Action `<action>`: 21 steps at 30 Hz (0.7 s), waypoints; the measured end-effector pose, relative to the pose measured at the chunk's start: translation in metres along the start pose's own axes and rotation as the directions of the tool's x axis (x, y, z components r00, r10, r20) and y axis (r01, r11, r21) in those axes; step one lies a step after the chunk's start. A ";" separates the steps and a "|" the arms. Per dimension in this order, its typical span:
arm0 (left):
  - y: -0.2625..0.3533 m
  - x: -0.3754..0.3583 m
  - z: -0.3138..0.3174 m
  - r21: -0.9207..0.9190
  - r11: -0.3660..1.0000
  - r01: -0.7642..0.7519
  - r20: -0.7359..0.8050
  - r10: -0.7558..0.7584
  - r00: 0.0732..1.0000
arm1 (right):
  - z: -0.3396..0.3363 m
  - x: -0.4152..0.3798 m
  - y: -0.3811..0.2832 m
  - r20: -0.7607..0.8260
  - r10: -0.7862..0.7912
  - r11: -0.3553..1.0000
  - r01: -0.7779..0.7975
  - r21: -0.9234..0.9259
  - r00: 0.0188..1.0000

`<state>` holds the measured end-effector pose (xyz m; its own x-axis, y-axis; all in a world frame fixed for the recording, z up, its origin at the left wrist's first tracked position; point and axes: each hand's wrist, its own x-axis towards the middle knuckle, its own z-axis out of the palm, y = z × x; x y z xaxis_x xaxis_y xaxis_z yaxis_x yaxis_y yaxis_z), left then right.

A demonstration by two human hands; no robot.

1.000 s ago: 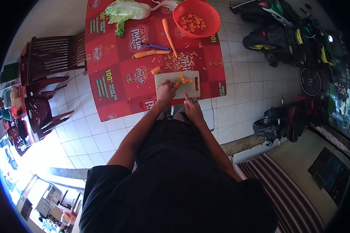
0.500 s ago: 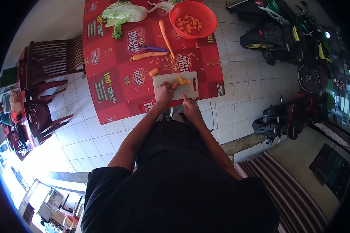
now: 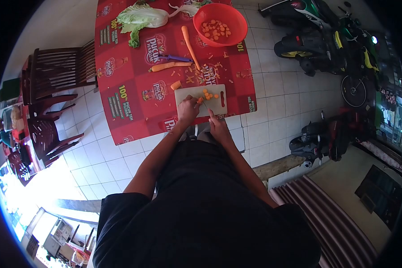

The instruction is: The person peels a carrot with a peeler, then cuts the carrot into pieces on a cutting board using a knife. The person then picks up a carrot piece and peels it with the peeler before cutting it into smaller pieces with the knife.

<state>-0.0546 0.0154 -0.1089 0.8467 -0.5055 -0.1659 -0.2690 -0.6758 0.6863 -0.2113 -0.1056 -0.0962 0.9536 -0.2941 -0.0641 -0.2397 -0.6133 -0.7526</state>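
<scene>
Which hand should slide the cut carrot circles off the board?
Probably the left hand: it already rests on the cutting board beside the carrot slices. The right hand sits at the board's near edge.

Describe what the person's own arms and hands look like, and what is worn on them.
Both arms are bare from short black sleeves down to the hands. The left hand and right hand wear no gloves. No watch, ring or bracelet can be made out at this size.

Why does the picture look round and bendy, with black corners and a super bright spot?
Head view: a fisheye lens bends the floor tiles and table edges and leaves black corners; the lower-left glare is overexposed daylight; the hands and cutting board are small but fairly sharp, while the dark shirt is underexposed.
</scene>
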 end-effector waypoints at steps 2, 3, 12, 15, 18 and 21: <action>0.001 0.000 -0.002 0.012 1.000 0.002 0.009 -0.002 1.000 | -0.001 -0.001 -0.002 0.008 0.026 1.000 -0.026 0.002 1.000; 0.000 -0.001 -0.001 0.009 1.000 -0.003 0.008 0.003 1.000 | -0.002 -0.001 -0.002 0.012 0.039 0.999 -0.039 0.002 0.999; -0.004 0.001 0.002 0.014 1.000 -0.012 0.010 0.012 1.000 | -0.009 0.002 -0.011 0.092 0.151 0.988 -0.153 0.018 0.984; -0.004 0.001 0.002 0.014 1.000 -0.010 0.015 0.009 1.000 | -0.011 0.004 -0.012 0.115 0.176 0.984 -0.177 -0.005 0.978; -0.003 0.001 0.001 0.022 1.000 -0.002 0.016 0.002 1.000 | -0.017 0.006 -0.015 0.158 0.215 0.976 -0.217 -0.002 0.964; -0.001 0.001 0.000 0.024 1.000 -0.008 0.016 0.008 1.000 | -0.015 0.005 -0.015 0.130 0.188 0.981 -0.191 0.011 0.974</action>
<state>-0.0530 0.0156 -0.1100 0.8372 -0.5193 -0.1715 -0.2872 -0.6844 0.6701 -0.2059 -0.1093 -0.0755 0.9069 -0.3067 -0.2890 -0.4156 -0.5377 -0.7335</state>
